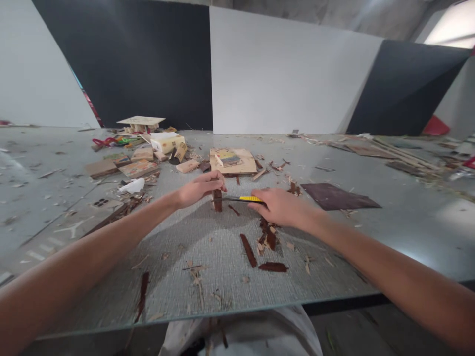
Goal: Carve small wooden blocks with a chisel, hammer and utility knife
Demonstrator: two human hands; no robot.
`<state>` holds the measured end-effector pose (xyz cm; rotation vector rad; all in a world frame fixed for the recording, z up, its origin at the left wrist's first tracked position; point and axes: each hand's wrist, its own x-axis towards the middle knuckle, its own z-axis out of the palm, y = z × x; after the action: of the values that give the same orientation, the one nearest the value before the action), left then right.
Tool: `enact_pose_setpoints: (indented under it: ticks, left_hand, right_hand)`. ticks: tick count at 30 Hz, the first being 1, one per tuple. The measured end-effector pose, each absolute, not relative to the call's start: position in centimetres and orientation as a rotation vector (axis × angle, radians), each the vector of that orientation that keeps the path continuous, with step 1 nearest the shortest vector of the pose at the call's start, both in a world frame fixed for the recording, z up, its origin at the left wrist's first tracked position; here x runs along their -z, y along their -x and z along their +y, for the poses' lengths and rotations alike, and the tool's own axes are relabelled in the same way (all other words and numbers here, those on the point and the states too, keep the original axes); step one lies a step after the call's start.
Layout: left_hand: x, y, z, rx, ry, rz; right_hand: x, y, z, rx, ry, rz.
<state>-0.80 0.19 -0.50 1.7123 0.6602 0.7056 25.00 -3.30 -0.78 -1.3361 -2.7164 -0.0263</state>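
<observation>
Near the middle of the table, my left hand point(202, 190) grips the top of a small dark brown wooden piece point(217, 203) that stands upright on the surface. Wrapped round the handle of a yellow and black knife point(250, 199) is my right hand point(276, 205). The knife's thin dark blade points left and meets or crosses the brown piece; exact contact is too small to tell. Dark brown strips point(248, 250) and pale shavings lie below my right hand.
Beyond my hands is a light wooden board point(235, 161) with a colourful item on it. Wood blocks point(138, 169) and a pale yellow packet point(166, 143) lie back left. A dark brown sheet point(338, 196) is at right. The glass edge point(208, 313) runs along the front.
</observation>
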Motion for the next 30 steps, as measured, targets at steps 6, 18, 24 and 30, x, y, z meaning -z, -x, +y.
enact_pose_setpoints:
  ticks: [6, 18, 24, 30]
  left_hand:
    - [0.6, 0.9, 0.5, -0.736, -1.700, 0.666]
    - [1.2, 1.1, 1.1, -0.714, -1.669, 0.634]
    - [1.1, 1.1, 1.2, -0.736, -1.675, 0.639]
    - [0.9, 1.1, 1.8, -0.738, -1.737, 0.660]
  right_hand:
    - [0.5, -24.2, -3.5, 0.023, 1.444, -2.703]
    - [-0.2, -23.1, -3.7, 0.182, 1.465, -2.768]
    - [0.2, -22.4, -3.5, 0.314, 1.424, -2.812]
    - [0.4, -21.7, -3.3, 0.309, 1.417, -2.882]
